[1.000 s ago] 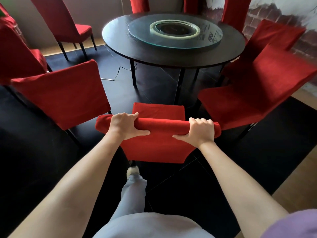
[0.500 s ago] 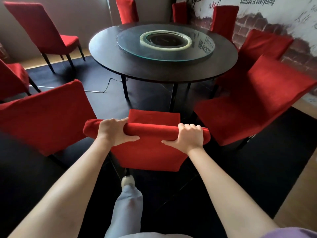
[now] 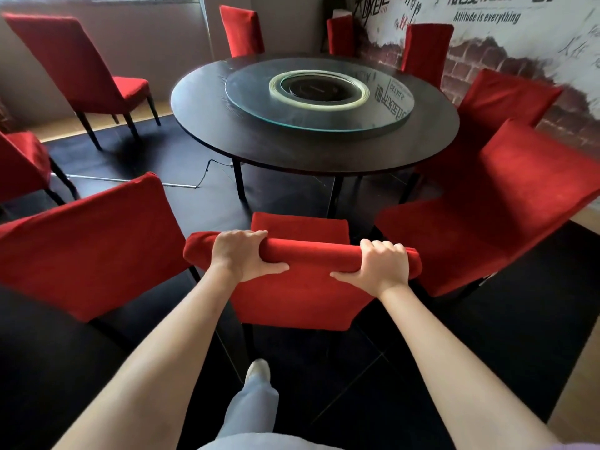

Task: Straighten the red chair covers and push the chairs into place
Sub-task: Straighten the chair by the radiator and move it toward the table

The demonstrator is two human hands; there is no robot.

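Red fabric-covered chair (image 3: 298, 287) stands before me, short of the round black table (image 3: 311, 147). My left hand (image 3: 240, 254) and right hand (image 3: 381, 267) clamp its padded top rail; soft cover may slip, so I'd grip the stiff frame beneath.

open floor lies between the held chair (image 3: 302, 287) and the round table (image 3: 311, 151); neighbouring chairs flank it left (image 3: 87, 248) and right (image 3: 487, 228).
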